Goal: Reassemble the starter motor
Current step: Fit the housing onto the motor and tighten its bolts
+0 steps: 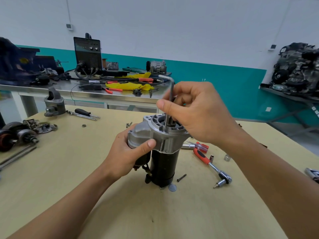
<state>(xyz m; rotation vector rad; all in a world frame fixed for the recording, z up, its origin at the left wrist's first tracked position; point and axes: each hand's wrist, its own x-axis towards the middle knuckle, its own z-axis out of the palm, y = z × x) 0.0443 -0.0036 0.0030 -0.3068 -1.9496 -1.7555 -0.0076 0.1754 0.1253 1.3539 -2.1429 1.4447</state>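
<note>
Evidently bolting: left hand [127,152] grips the starter motor [162,147]; right hand [195,112] pinches the hex key [171,91], to turn next.

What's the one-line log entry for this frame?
left hand: grips starter motor, upright | right hand: pinches hex key, tip in housing

No legible text, brand or number anywhere. Far beyond the left hand [127,152], front panel of the black welding machine [87,54] with markings too blurred to read; small wall plate [69,26] above it likewise unreadable.
</note>
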